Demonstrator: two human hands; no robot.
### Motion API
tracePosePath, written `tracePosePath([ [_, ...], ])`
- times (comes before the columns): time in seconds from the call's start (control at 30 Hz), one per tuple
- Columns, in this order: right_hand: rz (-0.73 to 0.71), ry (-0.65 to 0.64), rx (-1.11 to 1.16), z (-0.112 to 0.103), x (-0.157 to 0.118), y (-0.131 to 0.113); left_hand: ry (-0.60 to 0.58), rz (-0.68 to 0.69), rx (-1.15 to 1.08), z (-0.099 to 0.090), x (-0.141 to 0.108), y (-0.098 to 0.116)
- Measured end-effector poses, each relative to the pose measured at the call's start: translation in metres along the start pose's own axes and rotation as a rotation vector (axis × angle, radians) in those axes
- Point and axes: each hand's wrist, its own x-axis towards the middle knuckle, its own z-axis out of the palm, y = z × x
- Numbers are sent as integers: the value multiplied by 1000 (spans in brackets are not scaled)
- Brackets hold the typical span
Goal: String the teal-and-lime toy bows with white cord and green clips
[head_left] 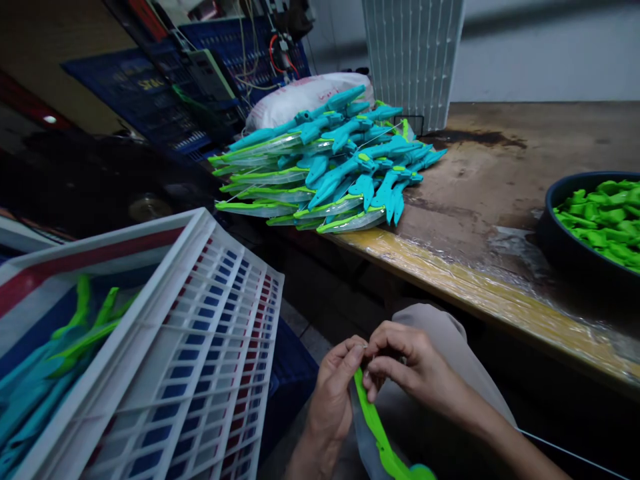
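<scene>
Low in the middle, above my lap, my left hand [333,393] grips the tip end of a bright green and translucent plastic toy bow [373,420]. A turquoise part of the bow shows at the bottom edge of the view. My right hand [407,360] is closed in a pinch right at that tip, its fingertips touching those of my left hand. What the right fingers hold is too small and hidden to make out. A thin white string [565,451] runs taut behind my right forearm toward the lower right.
A pile of turquoise and green toy bows [330,160] lies on the worn wooden table [500,173], before a white sack [310,97]. A dark round tub [547,220] holds small green parts. At left stands a white plastic crate [200,360] with more turquoise and green pieces.
</scene>
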Motion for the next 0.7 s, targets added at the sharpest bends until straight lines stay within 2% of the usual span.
tracePosePath([
  [0.1,-84,-26,-104,-4,-3,3,-24,13,8,1,4,-4],
  [0.23,-206,99,-396,-12,-9,6,-86,-51,24,5,6,-8],
  [0.33,-104,173,-383,-15,-16,6,-123,-111,17,8,9,-13],
  [0.43,72,228,-142,-11,-23,4,-148,-162,10,11,15,-21],
  [0.53,160,337,43,-4,-28,3,-170,-184,9,14,18,-25],
  [0.6,127,400,-25,1,-30,3,-175,-185,8,15,18,-26],
  [0.7,-23,465,-320,6,-31,3,-161,-179,9,12,16,-25],
])
